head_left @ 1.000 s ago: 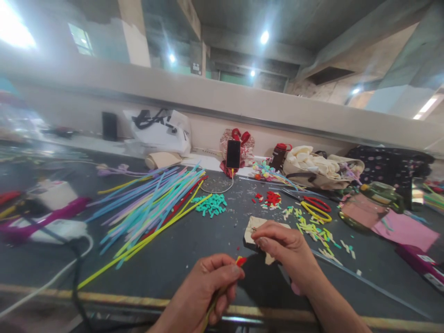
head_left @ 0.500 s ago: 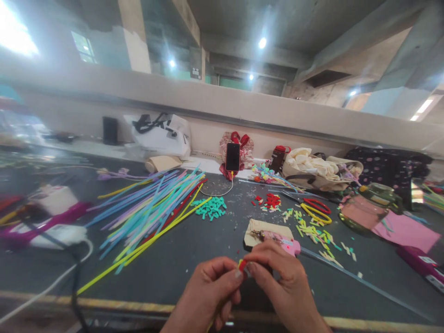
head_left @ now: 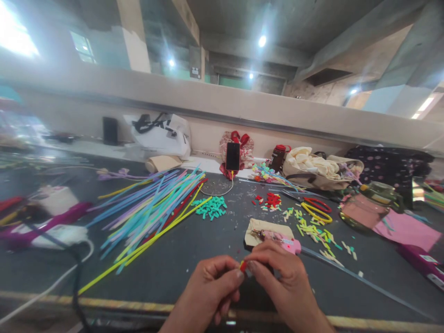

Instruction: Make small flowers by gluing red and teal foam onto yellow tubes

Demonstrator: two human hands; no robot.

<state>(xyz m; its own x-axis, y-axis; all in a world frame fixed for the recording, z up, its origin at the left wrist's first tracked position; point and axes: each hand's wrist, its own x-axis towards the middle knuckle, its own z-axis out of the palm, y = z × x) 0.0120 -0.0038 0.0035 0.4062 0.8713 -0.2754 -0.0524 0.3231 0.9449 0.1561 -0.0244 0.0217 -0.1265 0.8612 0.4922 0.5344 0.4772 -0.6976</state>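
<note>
1. The left hand [head_left: 215,284] pinches a small red piece [head_left: 243,266] between thumb and forefinger.
2. The right hand [head_left: 279,273] meets it there, its thumb and forefinger closed on the piece's other end.
3. Just beyond the right hand, a pink glue gun [head_left: 290,245] lies across a tan pad [head_left: 268,225].
4. Farther beyond that hand are loose red bits [head_left: 273,200]; scissors [head_left: 305,200] lie to their right.
5. Beyond the left hand sits a teal heap [head_left: 211,208], with long colored sticks [head_left: 156,208] to its left.
</note>
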